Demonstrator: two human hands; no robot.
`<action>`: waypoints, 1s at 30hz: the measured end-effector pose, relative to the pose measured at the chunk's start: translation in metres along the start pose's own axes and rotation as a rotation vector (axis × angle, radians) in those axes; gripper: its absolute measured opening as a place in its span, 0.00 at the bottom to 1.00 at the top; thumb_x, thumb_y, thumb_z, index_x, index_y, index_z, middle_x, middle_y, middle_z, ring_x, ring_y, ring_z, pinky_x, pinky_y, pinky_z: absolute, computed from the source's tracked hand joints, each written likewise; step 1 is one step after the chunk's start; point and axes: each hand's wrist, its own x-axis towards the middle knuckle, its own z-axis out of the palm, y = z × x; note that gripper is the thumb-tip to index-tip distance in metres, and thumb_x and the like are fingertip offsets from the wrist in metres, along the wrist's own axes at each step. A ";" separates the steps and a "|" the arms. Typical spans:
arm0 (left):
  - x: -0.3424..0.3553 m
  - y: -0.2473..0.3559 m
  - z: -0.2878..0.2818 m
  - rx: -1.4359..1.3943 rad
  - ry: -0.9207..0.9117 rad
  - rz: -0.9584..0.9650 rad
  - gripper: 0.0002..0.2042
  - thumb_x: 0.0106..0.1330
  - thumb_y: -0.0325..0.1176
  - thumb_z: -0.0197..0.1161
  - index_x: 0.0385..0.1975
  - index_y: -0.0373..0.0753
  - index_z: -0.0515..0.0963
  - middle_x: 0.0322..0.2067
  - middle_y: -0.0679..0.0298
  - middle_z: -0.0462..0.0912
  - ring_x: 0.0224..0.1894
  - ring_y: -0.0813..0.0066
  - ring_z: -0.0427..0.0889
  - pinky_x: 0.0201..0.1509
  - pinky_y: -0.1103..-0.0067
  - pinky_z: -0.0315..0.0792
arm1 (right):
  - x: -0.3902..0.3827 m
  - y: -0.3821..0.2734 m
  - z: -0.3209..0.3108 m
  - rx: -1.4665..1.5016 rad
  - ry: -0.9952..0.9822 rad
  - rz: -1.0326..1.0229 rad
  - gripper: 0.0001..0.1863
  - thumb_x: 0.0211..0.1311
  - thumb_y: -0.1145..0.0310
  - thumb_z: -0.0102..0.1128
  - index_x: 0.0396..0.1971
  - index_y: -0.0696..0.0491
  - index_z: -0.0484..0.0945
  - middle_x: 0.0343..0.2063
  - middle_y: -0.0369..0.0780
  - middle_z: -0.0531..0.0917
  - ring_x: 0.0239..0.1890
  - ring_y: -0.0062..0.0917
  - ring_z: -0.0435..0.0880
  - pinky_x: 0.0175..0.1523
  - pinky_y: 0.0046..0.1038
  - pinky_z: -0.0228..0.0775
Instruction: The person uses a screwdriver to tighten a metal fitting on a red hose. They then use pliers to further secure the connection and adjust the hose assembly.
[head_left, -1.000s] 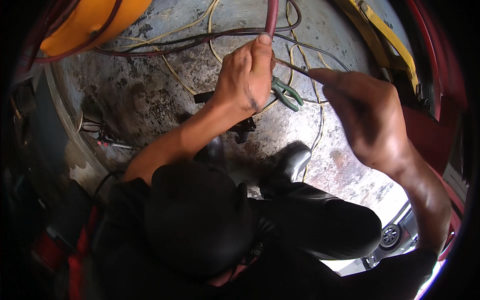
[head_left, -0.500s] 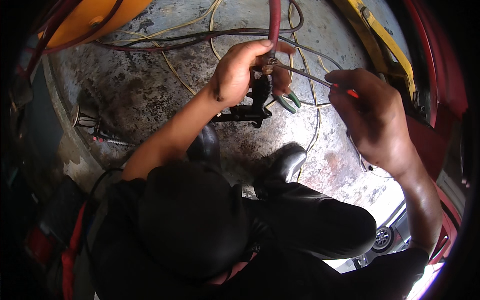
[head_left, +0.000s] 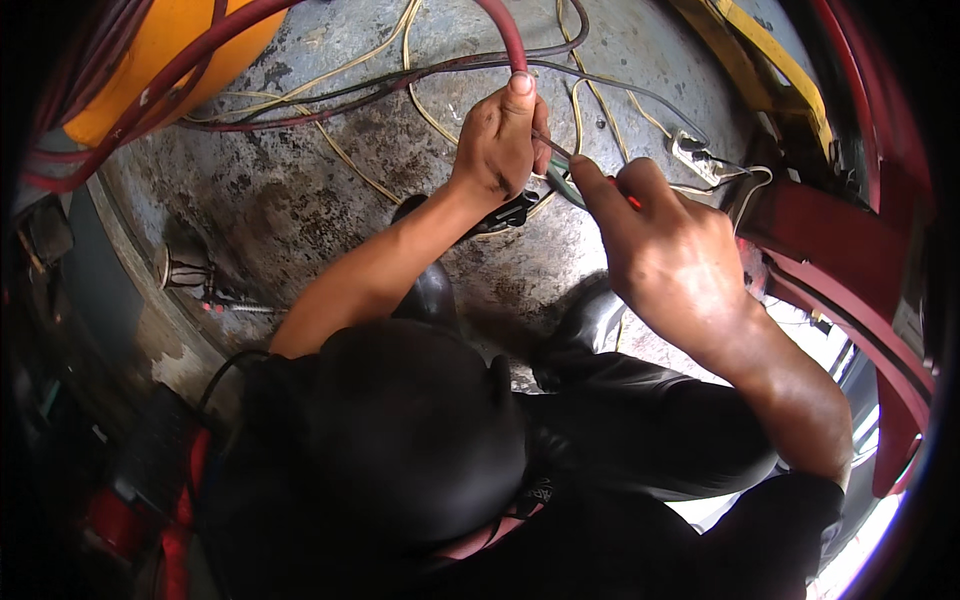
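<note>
Red hose (head_left: 512, 42): smooth rubber, semi-gloss. Rel. to hose: screwdriver (head_left: 556, 147) below R, bare metal shaft, glossy red plastic hdl; orange tank (head_left: 243, 52) L, smooth ptd metal; yellow bar (head_left: 783, 62) far R, scuffed ptd metal; boot (head_left: 598, 315) well below, v. glossy blk; cap (head_left: 410, 430) below L, matt cloth; floor (head_left: 290, 230) beneath, rough, paint worn.

– In what condition is the floor (head_left: 340, 30) found?
– Its grey surface is worn and is marked by dark, blotchy stains (head_left: 250, 190).
– What is borne directly on it?
– Pale yellow cords (head_left: 347, 155) are strewn in loose lines and are crossed by a dark hose (head_left: 475, 64). At the right, a white socket block (head_left: 695, 160) is noted; at the left, a slim rod (head_left: 250, 307) is seen.
</note>
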 end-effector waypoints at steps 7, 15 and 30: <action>0.001 -0.025 -0.001 0.098 0.019 -0.028 0.29 0.74 0.59 0.36 0.22 0.38 0.66 0.13 0.65 0.68 0.14 0.79 0.68 0.19 0.81 0.64 | 0.002 0.001 0.018 0.029 -0.069 0.050 0.20 0.54 0.76 0.56 0.50 0.56 0.75 0.27 0.40 0.76 0.20 0.31 0.82 0.24 0.30 0.76; -0.003 -0.042 -0.009 0.288 0.079 -0.020 0.28 0.74 0.57 0.38 0.23 0.38 0.67 0.15 0.66 0.68 0.14 0.80 0.68 0.19 0.81 0.64 | 0.002 -0.003 0.053 0.433 0.098 0.214 0.17 0.57 0.78 0.57 0.49 0.55 0.78 0.24 0.45 0.77 0.25 0.39 0.81 0.30 0.37 0.73; -0.002 -0.058 -0.036 0.280 0.184 -0.122 0.27 0.75 0.56 0.37 0.22 0.39 0.68 0.15 0.67 0.68 0.13 0.79 0.68 0.17 0.80 0.63 | 0.031 -0.012 0.076 1.165 -0.072 0.755 0.16 0.62 0.68 0.53 0.45 0.59 0.81 0.21 0.41 0.81 0.23 0.22 0.80 0.32 0.25 0.71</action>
